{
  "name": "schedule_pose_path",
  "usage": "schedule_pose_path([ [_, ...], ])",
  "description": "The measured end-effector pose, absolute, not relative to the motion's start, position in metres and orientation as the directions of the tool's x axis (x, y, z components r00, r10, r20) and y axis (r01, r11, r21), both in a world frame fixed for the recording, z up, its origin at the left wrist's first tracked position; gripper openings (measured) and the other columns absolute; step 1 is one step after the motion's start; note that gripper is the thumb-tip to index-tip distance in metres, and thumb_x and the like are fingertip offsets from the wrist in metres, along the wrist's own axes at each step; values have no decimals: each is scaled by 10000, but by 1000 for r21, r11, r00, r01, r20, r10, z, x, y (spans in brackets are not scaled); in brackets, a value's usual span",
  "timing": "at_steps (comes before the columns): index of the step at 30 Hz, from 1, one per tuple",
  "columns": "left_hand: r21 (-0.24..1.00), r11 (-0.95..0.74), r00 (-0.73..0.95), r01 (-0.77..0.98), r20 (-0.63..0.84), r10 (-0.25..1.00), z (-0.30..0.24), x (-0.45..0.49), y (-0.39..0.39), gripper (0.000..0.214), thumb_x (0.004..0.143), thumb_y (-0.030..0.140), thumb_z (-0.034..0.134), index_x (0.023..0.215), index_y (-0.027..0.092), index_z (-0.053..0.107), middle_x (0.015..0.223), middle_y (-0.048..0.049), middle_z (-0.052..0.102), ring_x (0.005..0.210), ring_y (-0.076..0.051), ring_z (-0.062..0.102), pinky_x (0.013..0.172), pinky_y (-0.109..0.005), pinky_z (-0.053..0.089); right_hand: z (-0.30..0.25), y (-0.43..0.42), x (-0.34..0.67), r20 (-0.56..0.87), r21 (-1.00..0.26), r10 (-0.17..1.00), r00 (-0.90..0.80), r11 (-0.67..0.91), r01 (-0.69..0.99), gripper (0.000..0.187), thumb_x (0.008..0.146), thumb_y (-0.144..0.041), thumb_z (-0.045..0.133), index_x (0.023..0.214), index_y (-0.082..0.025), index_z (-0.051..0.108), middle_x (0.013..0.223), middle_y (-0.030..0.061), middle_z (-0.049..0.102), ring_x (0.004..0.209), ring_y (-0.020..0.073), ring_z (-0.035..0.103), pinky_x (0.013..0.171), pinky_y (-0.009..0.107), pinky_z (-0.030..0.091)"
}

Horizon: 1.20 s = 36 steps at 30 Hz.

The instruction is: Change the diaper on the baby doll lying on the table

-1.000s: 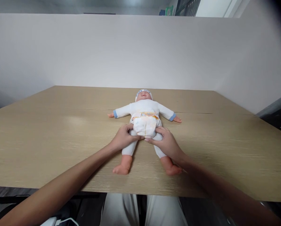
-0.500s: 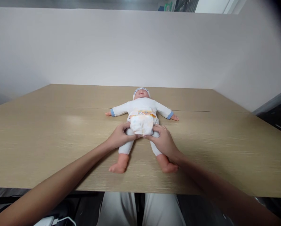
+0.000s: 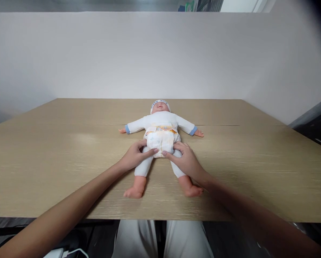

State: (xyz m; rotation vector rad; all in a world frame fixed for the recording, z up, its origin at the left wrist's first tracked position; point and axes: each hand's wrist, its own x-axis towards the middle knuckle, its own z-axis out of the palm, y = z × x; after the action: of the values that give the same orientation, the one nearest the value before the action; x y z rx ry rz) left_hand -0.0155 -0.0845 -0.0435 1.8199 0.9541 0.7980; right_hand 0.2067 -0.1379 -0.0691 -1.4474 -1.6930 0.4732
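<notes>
A baby doll [image 3: 160, 122] in a white long-sleeved suit and a cap lies on its back on the wooden table [image 3: 55, 154], arms spread, bare feet toward me. It wears a white diaper [image 3: 160, 139] with a coloured waistband. My left hand [image 3: 135, 156] wraps round the doll's upper leg at the diaper's left lower edge, thumb pressed against the crotch. My right hand [image 3: 185, 161] grips the other thigh in the same way, its thumb meeting the diaper's lower edge from the right. Both hands' fingers are closed on the doll.
White partition walls [image 3: 95, 57] stand behind and to the right of the table. My legs in light trousers [image 3: 163, 240] show below the table's near edge. A white object with a cable [image 3: 60, 253] lies at the bottom left.
The view shifted slightly. My thumbs have drawn a little apart at the diaper's lower edge; both hands stay at the doll's thighs.
</notes>
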Motion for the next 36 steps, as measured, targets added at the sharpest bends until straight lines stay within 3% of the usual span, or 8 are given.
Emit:
schedule_pose_path([
  [6, 926, -279, 487, 253, 127, 864, -45, -16, -85, 465, 824, 605, 755, 1003, 176, 777, 996, -60, 773, 975, -281, 673, 855, -360, 547, -68, -136, 209, 342, -757, 939, 17, 265, 597, 281, 925, -460, 711, 746, -244, 691, 857, 29, 690, 915, 245, 591, 897, 385, 461],
  [14, 953, -200, 474, 229, 70, 878, -44, -18, -83, 554, 859, 712, 666, 916, 168, 757, 872, -52, 743, 883, -259, 662, 749, -347, 543, -71, -134, 212, 333, -793, 943, 22, 268, 547, 317, 915, -512, 696, 757, -239, 672, 849, 13, 683, 878, 227, 591, 860, 358, 474],
  [22, 961, -177, 444, 211, 67, 894, -45, -16, -84, 538, 842, 696, 700, 909, 165, 757, 869, -60, 750, 871, -265, 676, 719, -341, 539, -67, -134, 213, 293, -844, 956, 3, 257, 471, 430, 958, -547, 606, 681, -230, 518, 683, -25, 461, 694, 160, 439, 640, 297, 390],
  [26, 976, -136, 467, 169, 42, 883, -47, -17, -83, 541, 833, 693, 720, 968, 171, 770, 950, -69, 777, 945, -282, 690, 774, -352, 554, -66, -133, 214, 281, -849, 960, 6, 246, 468, 458, 942, -555, 623, 661, -229, 467, 665, -36, 391, 662, 144, 387, 611, 293, 355],
  [31, 996, -56, 547, 69, 9, 837, -48, -24, -77, 491, 880, 628, 712, 1085, 188, 782, 1097, -83, 797, 1099, -311, 693, 895, -374, 556, -70, -132, 215, 255, -863, 967, 16, 220, 455, 463, 926, -590, 623, 669, -232, 481, 669, -36, 415, 648, 144, 385, 599, 290, 354],
  [36, 988, -117, 635, 103, 25, 772, -47, -31, -71, 478, 880, 510, 765, 1229, 184, 749, 1252, -93, 767, 1231, -325, 654, 1004, -392, 529, -71, -131, 216, 242, -878, 970, 0, 218, 427, 479, 941, -602, 599, 675, -227, 463, 679, -39, 387, 659, 141, 375, 602, 287, 336],
])
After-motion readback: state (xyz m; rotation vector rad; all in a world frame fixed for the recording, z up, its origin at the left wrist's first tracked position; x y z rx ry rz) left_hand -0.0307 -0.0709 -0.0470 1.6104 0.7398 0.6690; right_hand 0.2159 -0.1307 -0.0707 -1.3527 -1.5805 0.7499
